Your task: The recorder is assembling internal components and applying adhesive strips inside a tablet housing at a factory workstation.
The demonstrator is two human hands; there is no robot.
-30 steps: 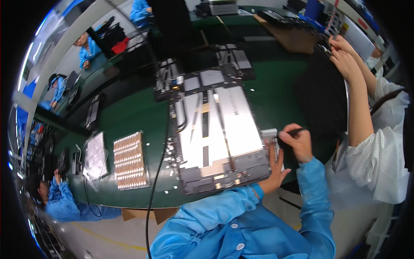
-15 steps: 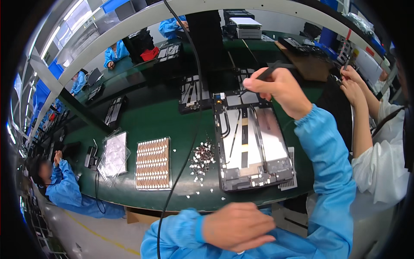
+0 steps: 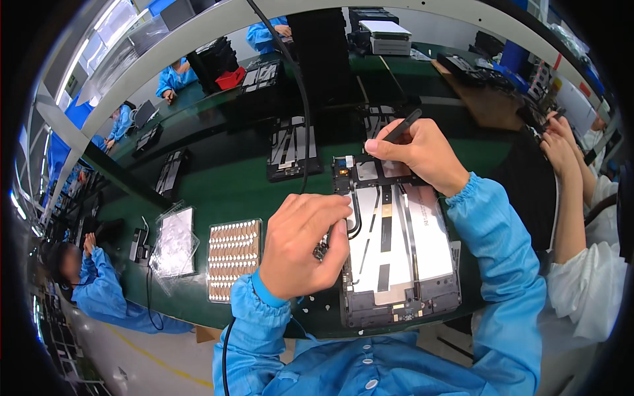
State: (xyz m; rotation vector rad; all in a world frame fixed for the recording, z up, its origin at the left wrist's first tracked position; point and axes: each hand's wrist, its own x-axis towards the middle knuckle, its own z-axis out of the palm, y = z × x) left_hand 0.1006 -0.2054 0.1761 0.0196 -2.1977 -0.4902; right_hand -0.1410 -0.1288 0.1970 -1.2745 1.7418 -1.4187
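In front of me lies an opened flat electronic device [image 3: 432,231] with a black frame, silver panels, dark strips and cables. My right hand [image 3: 422,155] is over its far end, closed around slim black tweezers [image 3: 404,124]. The tweezers' tips are hidden behind the fingers. My left hand [image 3: 304,241] is at the device's left edge, thumb and fingertips curled together beside a black cable [image 3: 356,214]. Whatever those fingers grip, if anything, cannot be made out. Left of this hand is a clear tray [image 3: 234,257] with rows of small brown strips with white ends.
Clear plastic sheets [image 3: 177,241] lie left of the tray. Similar opened devices [image 3: 294,148] sit farther back on the green table [image 3: 218,178]. A black cord [image 3: 300,86] hangs across the view. Another person's hands [image 3: 560,142] work at the right. Small white bits [image 3: 312,308] dot the near edge.
My left hand has risen from near my body to the device's left edge, covering most of the small pile there. The device appears lower in view. My right hand still holds the tweezers.
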